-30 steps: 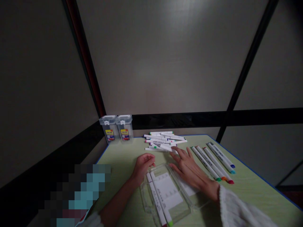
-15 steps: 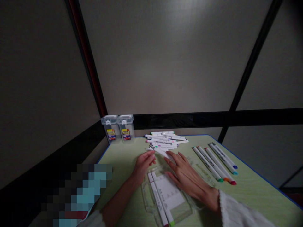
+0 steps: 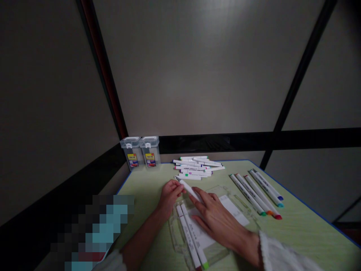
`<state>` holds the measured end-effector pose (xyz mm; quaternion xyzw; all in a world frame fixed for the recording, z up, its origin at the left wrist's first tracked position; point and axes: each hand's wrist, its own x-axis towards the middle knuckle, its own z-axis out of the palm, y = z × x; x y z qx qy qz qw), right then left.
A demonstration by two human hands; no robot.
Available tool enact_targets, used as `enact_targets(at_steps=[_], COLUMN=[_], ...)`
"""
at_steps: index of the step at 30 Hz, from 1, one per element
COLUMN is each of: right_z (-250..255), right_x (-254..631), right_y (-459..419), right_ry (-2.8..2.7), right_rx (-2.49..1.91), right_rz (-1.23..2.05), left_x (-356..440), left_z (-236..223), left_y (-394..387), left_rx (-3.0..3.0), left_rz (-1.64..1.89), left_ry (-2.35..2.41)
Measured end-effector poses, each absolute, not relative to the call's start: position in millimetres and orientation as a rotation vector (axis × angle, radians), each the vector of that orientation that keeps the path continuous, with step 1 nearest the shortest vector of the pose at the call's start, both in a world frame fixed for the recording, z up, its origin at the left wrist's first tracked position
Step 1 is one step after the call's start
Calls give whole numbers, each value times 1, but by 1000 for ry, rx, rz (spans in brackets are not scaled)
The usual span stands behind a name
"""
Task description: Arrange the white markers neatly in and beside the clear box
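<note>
Right in the middle of it all, the right hand (image 3: pixel 213 215) has a white marker (image 3: pixel 188 188) clamped along its fingers, the barrel slanting up and away to the left, its grey end pointing towards the pile! The left hand (image 3: pixel 170 194) meets it there, fingers curled and drawn together right at the marker's front end, though whether they grip it or merely touch it, I cannot tell. Below the pair of hands lies the clear case (image 3: pixel 178 241), open on the green table (image 3: pixel 146 190), and along its left side sit two markers (image 3: pixel 189 235) side by side, one ending in maroon, the other in bright green. A printed white sheet (image 3: pixel 234 211) shows just beyond the right hand, partly covered by it. Over at the back, a loose pile of markers (image 3: pixel 197 167) lies criss-cross, caps of several colours poking out. Out on the right, five markers (image 3: pixel 258 194) lie slanted, three in one group and two in another, with green, orange, red, turquoise and blue ends facing the near side. And in the far left corner, two lidded plastic boxes (image 3: pixel 141 152) stand upright, shoulder to shoulder, yellow labels forward!
</note>
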<state>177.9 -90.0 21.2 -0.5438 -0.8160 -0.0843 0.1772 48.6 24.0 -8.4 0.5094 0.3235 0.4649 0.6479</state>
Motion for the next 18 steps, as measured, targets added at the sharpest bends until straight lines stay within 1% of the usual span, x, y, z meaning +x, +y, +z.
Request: enact_targets(at_steps=[10,18], right_z=[24,28], right_x=[168,165], right_y=[-98,-105], right_ry=[-2356,-2397], right_rx=[-1395,-1362], right_rz=[-242,-269], left_x=[48,49], left_z=[-8,-8], left_y=[23,22], left_rx=[1160,1162], left_rz=[1039,1027], left_ry=[701,704])
